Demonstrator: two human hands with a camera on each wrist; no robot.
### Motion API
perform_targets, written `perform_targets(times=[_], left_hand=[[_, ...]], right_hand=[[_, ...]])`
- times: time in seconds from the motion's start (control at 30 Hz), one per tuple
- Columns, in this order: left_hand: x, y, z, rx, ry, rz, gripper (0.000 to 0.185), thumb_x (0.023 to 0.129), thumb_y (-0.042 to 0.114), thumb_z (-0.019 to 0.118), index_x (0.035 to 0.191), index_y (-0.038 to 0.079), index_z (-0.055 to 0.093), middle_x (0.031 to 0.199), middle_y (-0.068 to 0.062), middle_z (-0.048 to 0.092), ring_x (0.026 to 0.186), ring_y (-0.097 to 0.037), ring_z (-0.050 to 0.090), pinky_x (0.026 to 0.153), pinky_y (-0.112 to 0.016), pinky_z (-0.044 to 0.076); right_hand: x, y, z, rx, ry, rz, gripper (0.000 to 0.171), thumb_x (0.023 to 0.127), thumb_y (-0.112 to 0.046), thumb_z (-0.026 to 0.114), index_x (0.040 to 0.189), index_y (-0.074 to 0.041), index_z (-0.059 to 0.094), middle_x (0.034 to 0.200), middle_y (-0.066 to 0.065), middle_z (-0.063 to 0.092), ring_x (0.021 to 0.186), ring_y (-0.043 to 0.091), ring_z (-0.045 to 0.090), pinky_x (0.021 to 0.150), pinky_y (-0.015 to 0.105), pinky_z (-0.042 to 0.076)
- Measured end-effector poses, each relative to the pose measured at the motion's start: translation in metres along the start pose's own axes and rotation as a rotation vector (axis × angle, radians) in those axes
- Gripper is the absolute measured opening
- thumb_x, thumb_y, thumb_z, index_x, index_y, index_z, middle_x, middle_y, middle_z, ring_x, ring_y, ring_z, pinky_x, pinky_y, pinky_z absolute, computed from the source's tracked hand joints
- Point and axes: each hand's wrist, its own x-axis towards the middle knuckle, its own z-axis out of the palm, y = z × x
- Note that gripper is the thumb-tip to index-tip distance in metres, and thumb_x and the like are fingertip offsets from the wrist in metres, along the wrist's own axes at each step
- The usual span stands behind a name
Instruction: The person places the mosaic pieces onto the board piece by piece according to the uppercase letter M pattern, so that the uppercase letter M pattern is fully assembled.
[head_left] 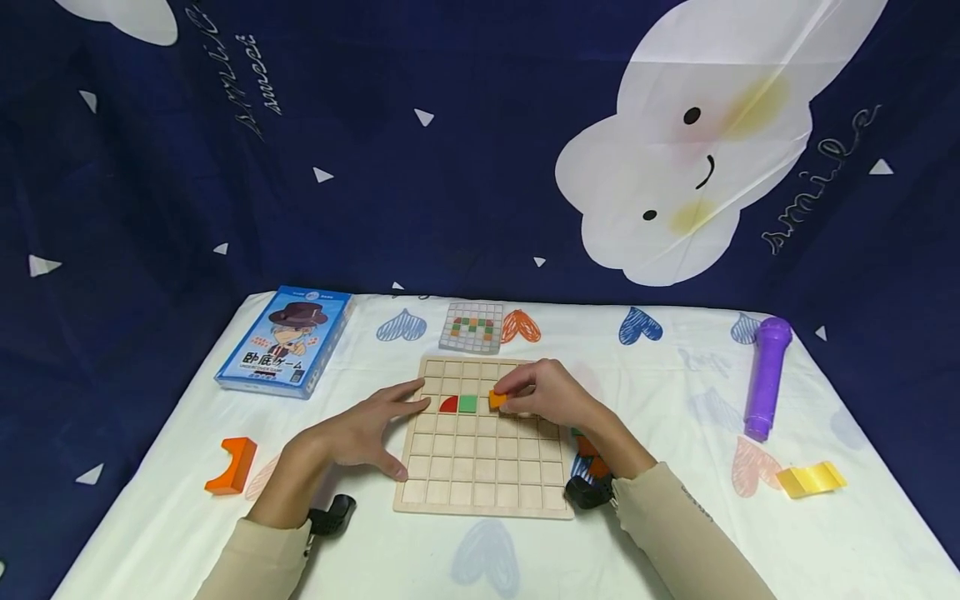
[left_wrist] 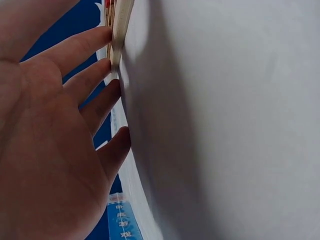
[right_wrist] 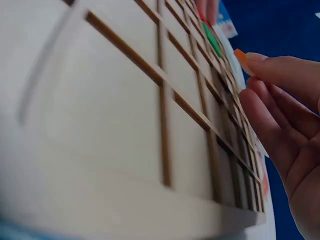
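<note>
Orange block pinched over the grid board

My right hand [head_left: 551, 396] pinches an orange block [head_left: 498, 399] just right of the green tile [head_left: 468, 404] and red tile [head_left: 448, 405] on the wooden board [head_left: 480, 467]. My left hand [head_left: 367, 429] lies spread, fingertips touching the board's left edge. Further left on the worktop [head_left: 660, 533] sits a blue box [head_left: 285, 340], a purple microphone [head_left: 767, 375] far right.
</note>
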Motion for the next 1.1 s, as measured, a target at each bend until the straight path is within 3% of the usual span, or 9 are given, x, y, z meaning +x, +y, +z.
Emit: perform_targets(times=[0.43,1.1], left_hand=[[0.001,0.000,0.001,0.010,0.006,-0.004,0.107,0.065,0.039,0.095,0.154,0.008,0.044,0.172,-0.012,0.019,0.158,-0.045,0.017,0.122,-0.069,0.025],[0.003,-0.001,0.001,0.016,-0.001,-0.017,0.108,0.065,0.041,0.094,0.155,0.009,0.043,0.172,-0.011,0.018,0.158,-0.044,0.016,0.121,-0.070,0.025]], right_hand=[[0.005,-0.003,0.014,-0.056,0.031,0.005,0.021,0.083,-0.018,0.084,0.104,-0.017,0.082,0.106,0.000,0.081,0.093,0.006,0.073,0.080,0.020,0.058],[0.008,-0.007,0.021,-0.139,0.036,-0.112,0.015,0.082,-0.014,0.084,0.097,-0.011,0.082,0.099,0.003,0.078,0.084,0.007,0.065,0.074,0.017,0.054]])
